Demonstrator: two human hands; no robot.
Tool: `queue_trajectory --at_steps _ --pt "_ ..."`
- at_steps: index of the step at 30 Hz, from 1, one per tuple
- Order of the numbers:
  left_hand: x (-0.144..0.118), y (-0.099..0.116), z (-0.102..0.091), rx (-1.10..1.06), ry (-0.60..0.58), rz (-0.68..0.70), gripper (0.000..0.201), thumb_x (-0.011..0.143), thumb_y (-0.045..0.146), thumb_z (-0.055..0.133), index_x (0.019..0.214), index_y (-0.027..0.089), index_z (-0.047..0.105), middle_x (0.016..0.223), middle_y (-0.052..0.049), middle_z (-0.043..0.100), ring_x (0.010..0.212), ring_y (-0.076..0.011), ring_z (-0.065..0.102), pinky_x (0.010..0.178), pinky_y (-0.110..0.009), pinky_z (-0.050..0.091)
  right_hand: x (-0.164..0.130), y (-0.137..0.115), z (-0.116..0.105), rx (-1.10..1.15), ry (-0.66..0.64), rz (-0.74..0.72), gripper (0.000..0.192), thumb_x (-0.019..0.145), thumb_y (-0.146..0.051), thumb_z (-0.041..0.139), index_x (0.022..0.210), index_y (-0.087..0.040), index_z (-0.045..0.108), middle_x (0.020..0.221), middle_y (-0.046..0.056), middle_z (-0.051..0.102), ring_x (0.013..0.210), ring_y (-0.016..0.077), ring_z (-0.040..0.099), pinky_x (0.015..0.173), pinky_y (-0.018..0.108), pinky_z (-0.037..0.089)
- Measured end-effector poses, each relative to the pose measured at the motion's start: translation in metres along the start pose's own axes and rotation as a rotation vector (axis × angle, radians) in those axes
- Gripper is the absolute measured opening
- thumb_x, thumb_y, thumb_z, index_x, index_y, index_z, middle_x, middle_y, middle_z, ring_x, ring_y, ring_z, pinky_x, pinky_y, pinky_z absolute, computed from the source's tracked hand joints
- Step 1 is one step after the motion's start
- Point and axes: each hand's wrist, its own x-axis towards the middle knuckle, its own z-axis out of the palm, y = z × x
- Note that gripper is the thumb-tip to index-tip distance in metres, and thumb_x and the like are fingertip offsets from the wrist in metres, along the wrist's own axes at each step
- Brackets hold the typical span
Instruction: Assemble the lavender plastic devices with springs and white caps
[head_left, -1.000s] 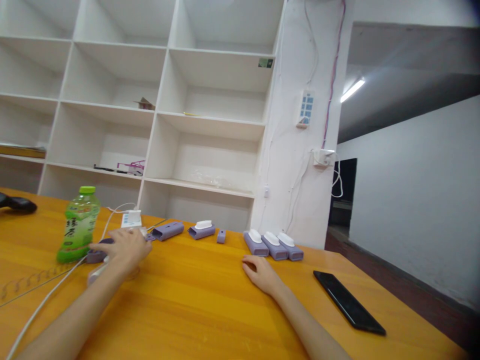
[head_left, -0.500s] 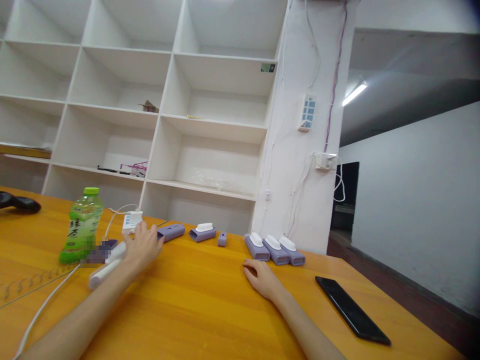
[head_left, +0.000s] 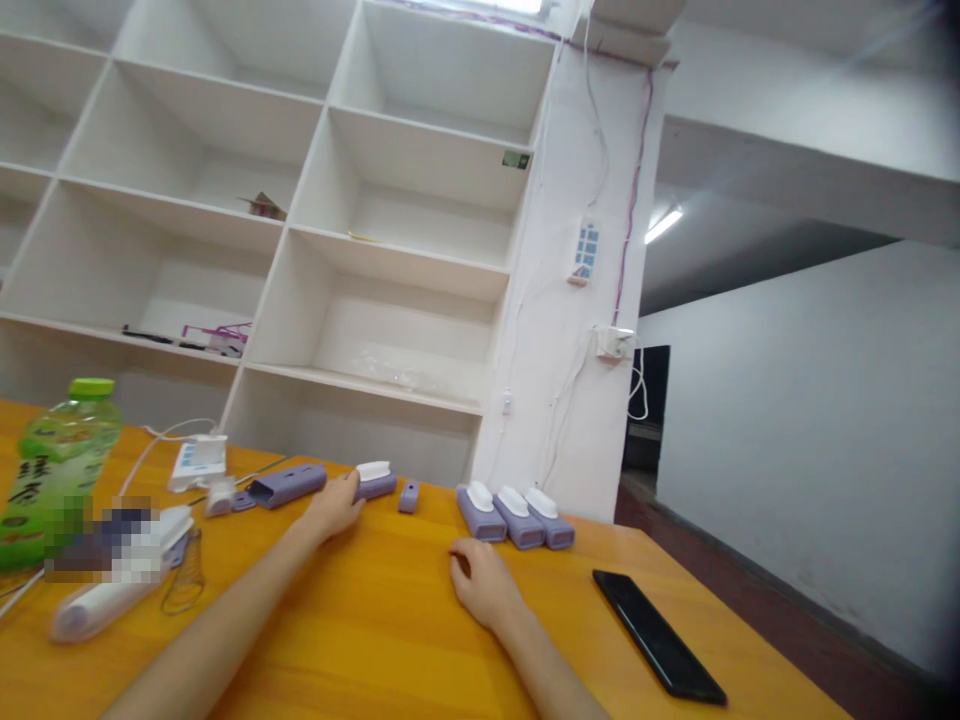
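Observation:
My left hand (head_left: 335,507) reaches across the table to the left end of a purple case with a white top (head_left: 377,487). Its thumb and fingers are apart around that end; I cannot tell whether they grip. A long purple case (head_left: 291,485) lies just left of it. A small purple piece (head_left: 409,497) is to the right. My right hand (head_left: 484,582) rests on the table, loosely curled with a gap between thumb and fingers, holding nothing. Just beyond it, three purple cases with white tops (head_left: 517,520) stand side by side.
On the left are a green bottle (head_left: 64,470), a white cylindrical object (head_left: 112,595), a wire coil (head_left: 187,580) and a power strip (head_left: 196,460) with cables. A black phone (head_left: 660,640) lies at right. White shelves (head_left: 405,320) stand behind the table (head_left: 360,630).
My left hand has left the white object and moved right to the white-topped purple case. My right hand stays in place. The view has swung right and up.

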Motion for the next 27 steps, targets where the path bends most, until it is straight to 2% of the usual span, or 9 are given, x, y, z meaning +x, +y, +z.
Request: queue_trajectory --at_steps 3,5,8,12,16,18,22,25,27 --pt "0.003 0.010 0.005 -0.055 0.015 -0.065 0.033 0.098 0.036 0.057 0.123 0.015 0.058 0.120 -0.010 0.063 0.108 -0.0237 0.062 0.095 -0.045 0.049 0.011 -0.007 0.009 -0.021 0.010 0.013 0.031 0.093 -0.018 0.043 0.110 -0.018 0.069 0.110 0.011 0.070 0.108 0.0230 0.064 0.098 0.031 0.045" --pt "0.005 0.016 0.008 -0.076 0.024 -0.107 0.034 0.098 0.038 0.056 0.123 0.015 0.057 0.118 -0.010 0.064 0.104 -0.0233 0.064 0.092 -0.043 0.050 0.024 -0.016 0.019 -0.034 0.017 0.009 0.031 0.091 -0.017 0.045 0.112 -0.017 0.067 0.118 0.013 0.067 0.114 0.0252 0.061 0.099 0.034 0.045" --pt "0.006 0.022 0.014 -0.102 0.046 -0.143 0.030 0.097 0.033 0.052 0.122 0.017 0.054 0.113 -0.010 0.067 0.103 -0.0246 0.065 0.087 -0.040 0.049 0.051 -0.034 0.038 -0.063 0.033 -0.017 0.043 0.087 -0.019 0.050 0.129 -0.018 0.058 0.145 0.017 0.049 0.137 0.0308 0.043 0.110 0.046 0.037" --pt "-0.002 0.021 0.021 -0.109 0.089 -0.143 0.028 0.092 0.015 0.044 0.120 0.017 0.047 0.107 -0.013 0.070 0.106 -0.0281 0.065 0.086 -0.040 0.042 0.088 -0.053 0.064 -0.086 -0.004 -0.075 0.058 0.084 -0.021 0.053 0.142 -0.022 0.046 0.159 0.012 0.032 0.148 0.0296 0.024 0.117 0.055 0.025" --pt "-0.024 0.015 0.024 -0.052 0.136 -0.068 0.036 0.084 -0.001 0.036 0.116 0.014 0.044 0.105 -0.014 0.070 0.108 -0.0280 0.064 0.093 -0.041 0.034 0.114 -0.058 0.078 -0.081 -0.025 -0.052 0.067 0.082 -0.020 0.055 0.147 -0.017 0.040 0.158 0.015 0.033 0.148 0.0319 0.024 0.117 0.060 0.020" --pt "-0.036 0.013 0.026 -0.029 0.145 -0.020 0.044 0.078 -0.007 0.034 0.116 0.013 0.044 0.111 -0.016 0.067 0.114 -0.0271 0.060 0.095 -0.040 0.032 0.118 -0.057 0.079 -0.074 -0.011 -0.001 0.064 0.082 -0.017 0.052 0.146 -0.014 0.042 0.153 0.018 0.041 0.145 0.0353 0.030 0.114 0.063 0.026" --pt "-0.052 0.007 0.031 -0.042 0.129 0.042 0.054 0.072 -0.011 0.033 0.121 0.010 0.042 0.120 -0.019 0.062 0.118 -0.0284 0.055 0.095 -0.040 0.035 0.104 -0.052 0.067 -0.061 0.017 0.022 0.058 0.083 -0.010 0.047 0.141 -0.013 0.049 0.141 0.017 0.055 0.141 0.0337 0.039 0.110 0.054 0.040" --pt "-0.072 -0.001 0.028 -0.104 0.094 0.124 0.061 0.073 -0.010 0.035 0.129 0.014 0.035 0.125 -0.016 0.059 0.120 -0.0237 0.053 0.100 -0.034 0.036 0.063 -0.049 0.046 -0.048 0.034 -0.020 0.056 0.086 -0.008 0.043 0.140 -0.016 0.051 0.142 0.013 0.055 0.140 0.0288 0.041 0.114 0.045 0.039" --pt "-0.094 -0.006 0.017 -0.197 0.066 0.230 0.057 0.078 -0.007 0.036 0.129 0.017 0.032 0.122 -0.014 0.059 0.115 -0.0217 0.055 0.101 -0.032 0.037 0.024 -0.047 0.025 -0.026 0.036 -0.055 0.055 0.087 -0.007 0.041 0.140 -0.018 0.052 0.141 0.010 0.056 0.139 0.0263 0.042 0.116 0.042 0.037"
